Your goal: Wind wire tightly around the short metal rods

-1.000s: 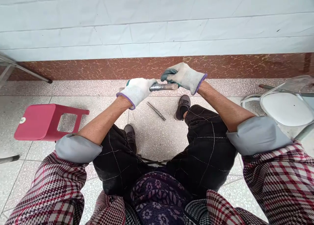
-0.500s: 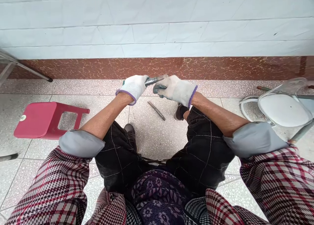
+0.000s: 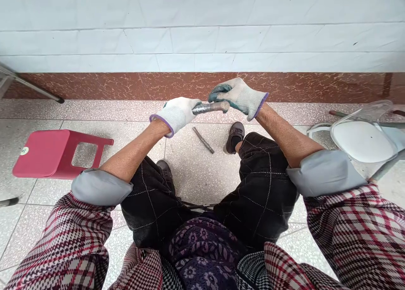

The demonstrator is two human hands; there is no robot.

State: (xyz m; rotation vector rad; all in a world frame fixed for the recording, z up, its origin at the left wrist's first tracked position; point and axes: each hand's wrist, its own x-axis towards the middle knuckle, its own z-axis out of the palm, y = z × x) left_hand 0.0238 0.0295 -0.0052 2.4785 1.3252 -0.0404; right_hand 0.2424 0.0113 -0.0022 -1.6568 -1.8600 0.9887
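Both my hands wear white knit gloves. My left hand [image 3: 177,112] is closed round one end of a short grey metal rod [image 3: 210,108] wound with wire or thread. My right hand [image 3: 237,95] grips the rod's other end from above, its fingers curled over it. The rod lies almost level between the hands, out in front of my knees. On the floor just below it lies a thin metal bar [image 3: 203,140], beside my right shoe [image 3: 234,136].
A red plastic stool [image 3: 47,153] lies tipped on the tiled floor at the left. A clear plastic chair [image 3: 363,138] stands at the right. A tiled wall with a brown skirting runs across ahead. Metal legs show at the far left.
My right hand has lifted and shifted right along the rod, from close beside the left hand to the rod's far end. The rod has levelled out.
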